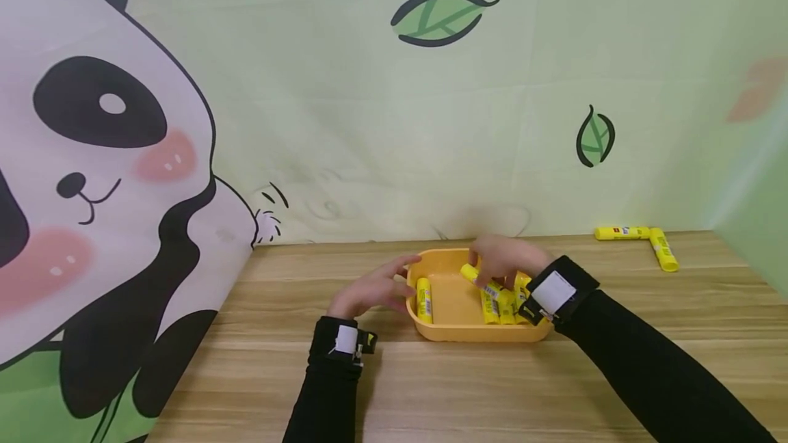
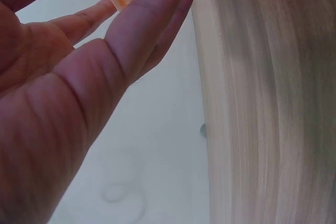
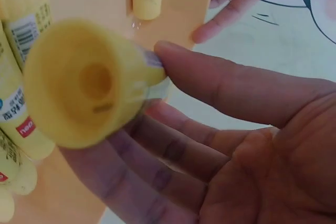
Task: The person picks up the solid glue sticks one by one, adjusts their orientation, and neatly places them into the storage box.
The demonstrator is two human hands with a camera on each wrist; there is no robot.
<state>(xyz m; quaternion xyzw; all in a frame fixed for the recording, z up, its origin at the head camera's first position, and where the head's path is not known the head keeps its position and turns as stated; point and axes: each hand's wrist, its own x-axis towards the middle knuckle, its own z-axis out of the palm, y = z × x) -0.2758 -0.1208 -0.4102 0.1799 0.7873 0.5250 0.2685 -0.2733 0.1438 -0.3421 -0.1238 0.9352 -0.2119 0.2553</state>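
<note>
In the head view, an orange tray (image 1: 480, 333) stands on the wooden table. Above the glue sticks on its right side, my right hand (image 1: 509, 258) pinches a yellow glue stick (image 1: 470, 273) between thumb and fingers. The right wrist view shows this glue stick (image 3: 79, 85) end-on, its hollow round end facing the camera. Several glue sticks (image 1: 490, 307) lie side by side in the tray's right part, and one more glue stick (image 1: 424, 301) lies along its left wall. At the tray's left end, my left hand (image 1: 369, 290) touches the wall with fairly straight fingers.
Two more glue sticks (image 1: 622, 233) lie at the table's back right, nearly at a right angle to each other. A pale green backdrop (image 1: 345, 122) with a panda and leaves rises behind the table (image 1: 277, 361).
</note>
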